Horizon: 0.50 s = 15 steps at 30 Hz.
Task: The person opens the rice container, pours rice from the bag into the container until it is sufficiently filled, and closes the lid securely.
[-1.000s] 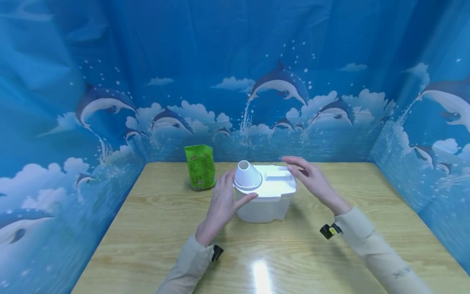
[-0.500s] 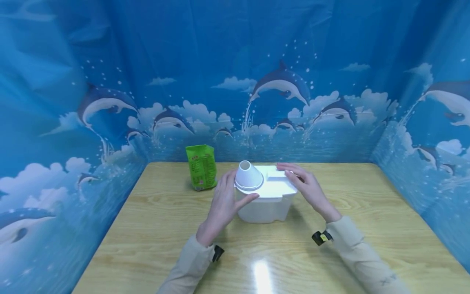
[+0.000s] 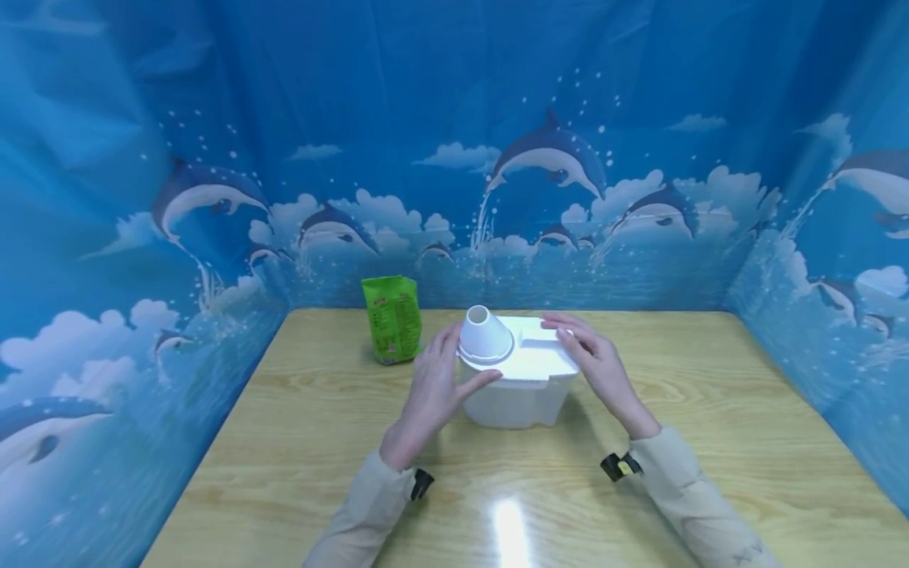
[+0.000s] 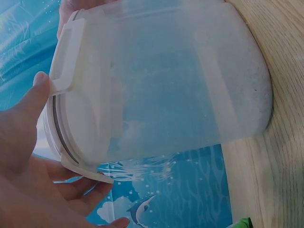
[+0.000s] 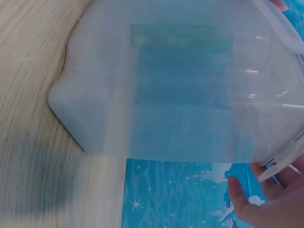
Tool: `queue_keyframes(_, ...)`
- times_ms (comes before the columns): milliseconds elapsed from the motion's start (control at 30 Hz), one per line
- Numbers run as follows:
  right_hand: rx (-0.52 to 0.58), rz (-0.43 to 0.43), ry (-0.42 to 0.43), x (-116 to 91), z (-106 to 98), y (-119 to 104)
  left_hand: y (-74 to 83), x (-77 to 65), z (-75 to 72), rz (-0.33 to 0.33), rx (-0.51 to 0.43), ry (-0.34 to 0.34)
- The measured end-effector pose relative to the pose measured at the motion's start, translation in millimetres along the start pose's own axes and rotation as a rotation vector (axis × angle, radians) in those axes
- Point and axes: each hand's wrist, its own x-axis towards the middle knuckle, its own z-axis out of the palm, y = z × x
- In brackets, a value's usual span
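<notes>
A translucent plastic storage container (image 3: 514, 402) stands on the table with its white lid (image 3: 529, 359) on. A white cone-shaped cup (image 3: 485, 335), narrow end up, sits on the lid's left part. My left hand (image 3: 432, 386) holds the lid's left end, thumb at the front latch (image 4: 69, 57) and fingers around the side latch (image 4: 85, 171). At the opposite end, my right hand (image 3: 595, 359) grips the lid's edge, with fingers beside the right latch (image 5: 285, 161). Both side latches hang away from the container's wall. Some fingertips are hidden behind the lid.
A green printed bag (image 3: 394, 319) stands upright behind and left of the container. The wooden table (image 3: 284, 457) meets a blue dolphin-print curtain (image 3: 454, 197) at its back and sides.
My right hand has come in from the right and settled on the lid's right end. My left hand keeps its hold. The view has shifted slightly; container and bag stay put.
</notes>
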Motion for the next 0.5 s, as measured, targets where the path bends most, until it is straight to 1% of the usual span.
queue_keyframes(167,-0.048,0.016,0.041,-7,0,-4,-2.0,1.1,-1.5,-0.019,0.007,-0.008)
queue_keyframes(267,-0.087,0.013,0.061,-12,-1,-6,-3.4,1.8,-1.0,-0.013,0.003,0.012)
queue_keyframes(367,-0.144,-0.017,0.082,-18,-1,-8,-4.7,1.9,0.1,0.002,0.007,0.041)
queue_keyframes(500,-0.188,-0.059,0.109,-26,-1,-11,-6.2,1.3,1.9,0.016,0.003,0.069)
